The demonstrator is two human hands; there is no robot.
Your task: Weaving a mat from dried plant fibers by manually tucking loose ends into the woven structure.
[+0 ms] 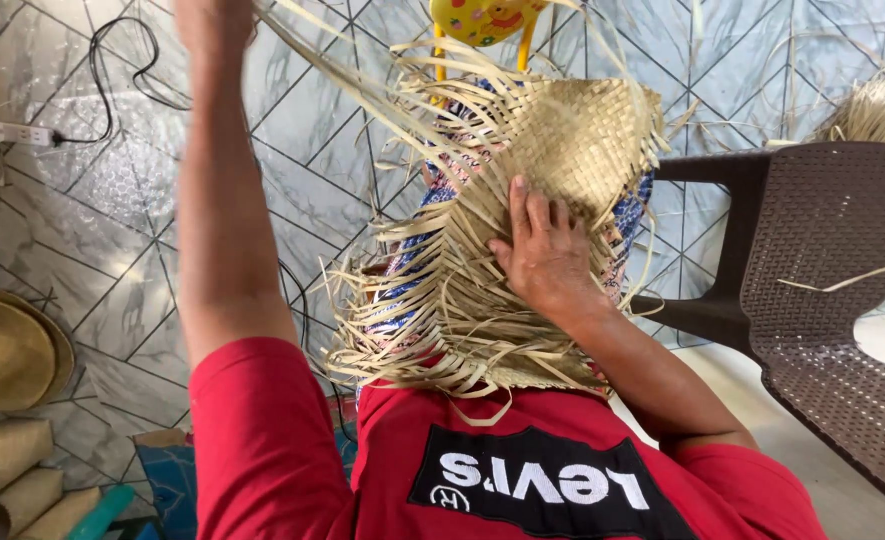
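Woven piece: a half-made straw weaving (572, 140) is seen lying on the lap, over blue patterned cloth (630, 215), with a tight plaited panel at the upper right and loose ends fanned out all round.
Right hand: the right hand (542, 250) is pressed flat on the weaving, palm down; the fingers (534, 212) are held close together and stretched out, and nothing is gripped between them.
Left hand: the left hand (212, 22) is raised high at the top edge of the view and is cut off there; how its fingers stand cannot be told.
Long strips: long pale straw strips (362, 75) are drawn taut from beside the raised hand down into the weaving.
Loose ends: a fringe of unwoven strips (432, 340) is spread towards the red shirt (282, 450).
Chair: a brown plastic chair (822, 300) is set just to the right, with one stray strip lying across its seat.
Floor, left: a finished straw hat (7, 350) is laid on the tiled floor (112, 240), with rolled woven mats (7, 470) near it.
Far corner: a white power strip (17, 133) with a black cable is seen by the upper left.
Top centre: a yellow toy-like object (477, 20) is partly visible above the weaving.
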